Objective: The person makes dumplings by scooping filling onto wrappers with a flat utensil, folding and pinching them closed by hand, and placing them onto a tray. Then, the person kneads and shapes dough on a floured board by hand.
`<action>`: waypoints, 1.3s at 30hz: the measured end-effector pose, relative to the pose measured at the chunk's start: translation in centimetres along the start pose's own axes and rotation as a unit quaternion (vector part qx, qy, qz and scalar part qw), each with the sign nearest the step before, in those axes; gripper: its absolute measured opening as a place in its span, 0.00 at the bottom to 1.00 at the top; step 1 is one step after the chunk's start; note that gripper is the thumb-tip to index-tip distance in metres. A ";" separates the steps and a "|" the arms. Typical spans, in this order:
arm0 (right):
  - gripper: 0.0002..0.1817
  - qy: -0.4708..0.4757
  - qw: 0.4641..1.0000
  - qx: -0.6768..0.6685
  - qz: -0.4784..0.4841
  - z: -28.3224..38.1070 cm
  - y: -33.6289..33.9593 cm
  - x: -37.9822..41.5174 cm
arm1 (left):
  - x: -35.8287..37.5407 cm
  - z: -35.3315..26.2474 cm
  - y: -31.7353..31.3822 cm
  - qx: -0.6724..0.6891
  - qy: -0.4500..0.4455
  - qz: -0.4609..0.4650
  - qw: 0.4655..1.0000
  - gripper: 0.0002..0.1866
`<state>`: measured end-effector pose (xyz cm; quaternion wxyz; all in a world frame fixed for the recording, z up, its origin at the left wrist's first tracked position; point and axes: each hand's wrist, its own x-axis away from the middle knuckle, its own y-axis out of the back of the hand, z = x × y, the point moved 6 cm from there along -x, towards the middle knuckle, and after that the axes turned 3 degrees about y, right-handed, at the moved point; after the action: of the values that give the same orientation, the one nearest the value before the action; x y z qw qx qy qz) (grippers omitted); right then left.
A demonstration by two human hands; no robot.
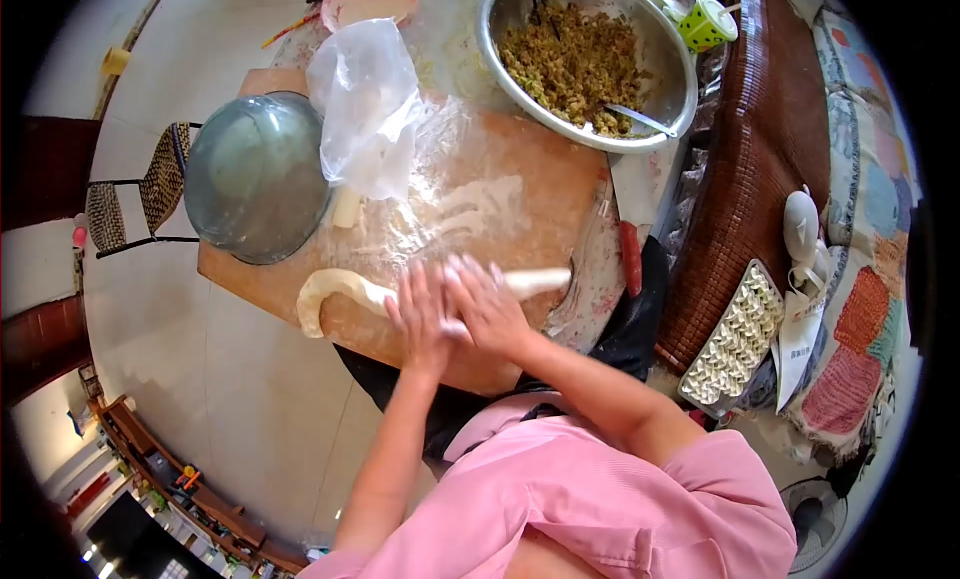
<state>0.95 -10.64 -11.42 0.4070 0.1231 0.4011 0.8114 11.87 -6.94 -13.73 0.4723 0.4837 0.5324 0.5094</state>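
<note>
A long rope of pale dough [348, 284] lies across the floured wooden board [545, 164], its left end curled toward me. My left hand [424, 314] rests on the middle of the rope with its fingers stretched out. Right beside it, my right hand [485, 304] lies flat on the dough, fingers extended, the thumbs close together. Both hands hide the rope's middle part; its right end shows past my right hand. A short piece of dough [346, 207] sits farther back, by a clear plastic bag [368, 114].
A translucent dome-shaped cover or bowl [255, 179] stands on the board's left. At back right is a metal bowl [488, 39] of chopped filling with a spoon. A red-handled knife [630, 259] lies at the right edge. A chair [165, 184] stands left.
</note>
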 end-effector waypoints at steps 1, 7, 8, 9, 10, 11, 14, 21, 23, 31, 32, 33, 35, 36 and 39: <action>0.39 -0.020 0.999 0.032 -0.020 -0.4 0.9 -2.6 | -2.4 0.1 0.3 0.004 0.017 -0.026 1.000 0.29; 0.36 -0.122 0.986 0.018 -0.112 -5.0 3.3 -8.4 | -8.6 0.7 3.3 0.074 0.066 -0.032 0.995 0.27; 0.37 -0.061 0.992 0.069 -0.081 -3.7 3.4 -6.4 | -6.4 0.8 2.7 0.063 0.024 -0.004 0.998 0.27; 0.37 0.001 0.992 0.120 -0.048 -2.4 3.3 -4.0 | -4.2 0.6 2.3 0.051 -0.017 0.024 0.998 0.27; 0.38 0.000 0.993 0.119 -0.020 -1.8 2.9 -1.1 | -1.7 0.7 2.5 0.058 -0.013 0.044 0.997 0.27; 0.39 -0.001 0.993 0.116 0.009 -0.9 2.5 1.9 | 0.6 0.9 2.7 0.064 -0.008 0.066 0.996 0.28; 0.40 -0.036 0.994 0.078 0.073 -1.0 2.2 5.8 | 2.7 1.8 2.5 0.031 -0.005 0.075 0.997 0.29; 0.34 -0.133 0.974 0.179 -0.034 -6.6 4.8 -6.2 | -8.9 3.0 2.2 -0.007 0.092 0.031 0.995 0.30; 0.32 -0.121 0.962 0.225 -0.099 -6.6 6.4 -8.5 | -11.6 1.6 2.5 0.012 0.112 0.002 0.994 0.30; 0.38 -0.033 0.977 -0.203 -0.062 -6.7 2.6 0.2 | -4.8 -8.5 -0.4 0.289 -0.062 0.059 0.954 0.32; 0.40 0.014 0.994 -0.108 -0.025 -3.9 3.7 2.0 | -1.5 -8.3 0.7 0.263 -0.064 0.060 0.961 0.31; 0.42 0.006 0.998 -0.039 0.045 -3.1 3.2 3.4 | 0.2 -7.9 1.4 0.236 -0.066 0.063 0.968 0.31; 0.39 -0.012 0.997 -0.071 0.012 -3.7 3.2 3.0 | -1.1 -7.0 0.6 0.245 -0.064 0.039 0.967 0.32; 0.39 -0.017 0.997 -0.075 0.013 -3.3 4.2 1.6 | -1.7 -6.6 0.5 0.257 -0.057 0.015 0.965 0.32; 0.36 -0.146 0.989 0.011 0.035 -6.6 4.9 -3.9 | -8.0 -5.6 0.6 0.135 0.049 0.003 0.990 0.34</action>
<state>-2.76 -18.97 -11.48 0.4316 0.2587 0.3418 0.7937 7.03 -15.36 -12.87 0.3741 0.5191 0.6175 0.4575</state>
